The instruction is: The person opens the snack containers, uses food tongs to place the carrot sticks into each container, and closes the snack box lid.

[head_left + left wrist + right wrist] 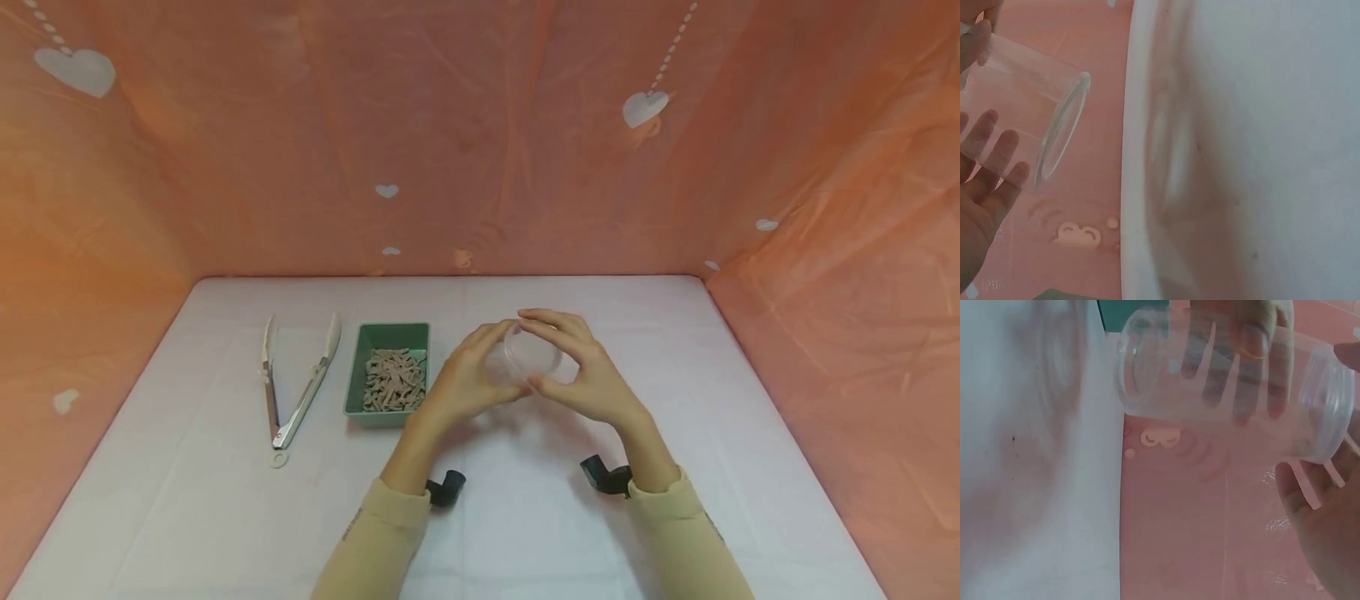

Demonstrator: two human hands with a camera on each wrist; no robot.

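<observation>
A clear plastic jar (1166,394) is held between my two hands above the white table, its base tilted downward. My left hand (467,377) grips the body, with the thumb on one side and the fingers seen through the clear wall in the right wrist view. Around the ribbed top end, which may be a lid or a threaded rim, curl the thumb and fingers of my right hand (592,379). Nothing shows inside the jar. In the head view the hands partly hide it.
Left of my hands stands a green tray (387,419) holding many small grey-brown pieces (395,379). Farther left, metal tongs (300,408) with pale tips lie spread on the white table (187,500). Pink-orange sheeting (480,150) with white hearts encloses the back and sides.
</observation>
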